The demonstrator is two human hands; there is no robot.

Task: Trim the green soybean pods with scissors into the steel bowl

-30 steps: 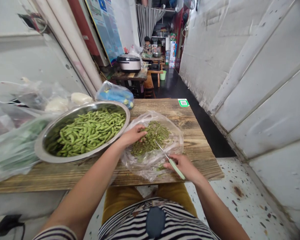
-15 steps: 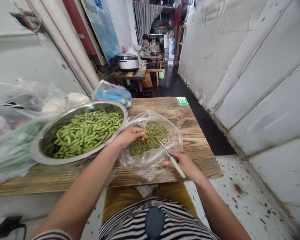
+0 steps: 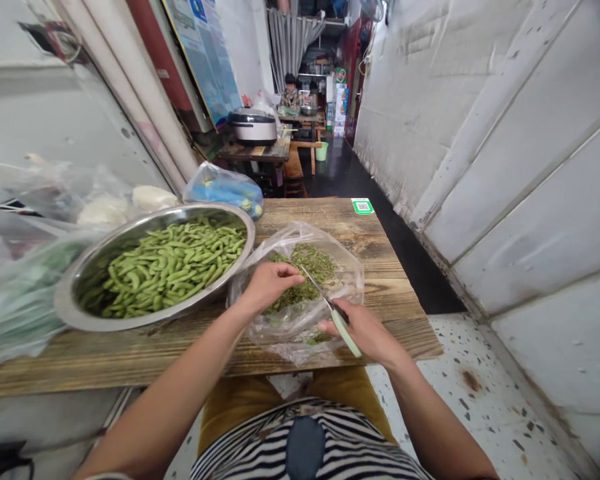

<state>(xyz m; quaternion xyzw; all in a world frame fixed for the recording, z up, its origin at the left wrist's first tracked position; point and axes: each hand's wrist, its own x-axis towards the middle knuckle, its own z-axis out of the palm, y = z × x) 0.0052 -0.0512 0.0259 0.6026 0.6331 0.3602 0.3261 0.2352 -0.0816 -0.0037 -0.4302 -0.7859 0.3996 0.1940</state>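
My left hand (image 3: 276,283) is closed in a pinch above a clear plastic bag (image 3: 347,257); what its fingers hold is too small to make out. Green trimmings (image 3: 313,261) lie spread on the bag. My right hand (image 3: 357,327) is wrapped round the pale green handles of a pair of scissors (image 3: 347,332). The blades point up and left, their tips close to my left fingertips. Left of the bag, a large metal bowl (image 3: 65,293) holds many green bean pods (image 3: 175,263).
Plastic bags (image 3: 25,287) lie left of the bowl on the wooden table (image 3: 405,300). A bag with blue contents (image 3: 225,190) sits behind it. Farther back are a cooker (image 3: 253,127) on another table, a green bin (image 3: 321,151) and a seated person (image 3: 290,93).
My left hand has moved slightly right, and its fingers have drawn together. The scissors have turned and shifted left, bringing their tips near my left fingertips.
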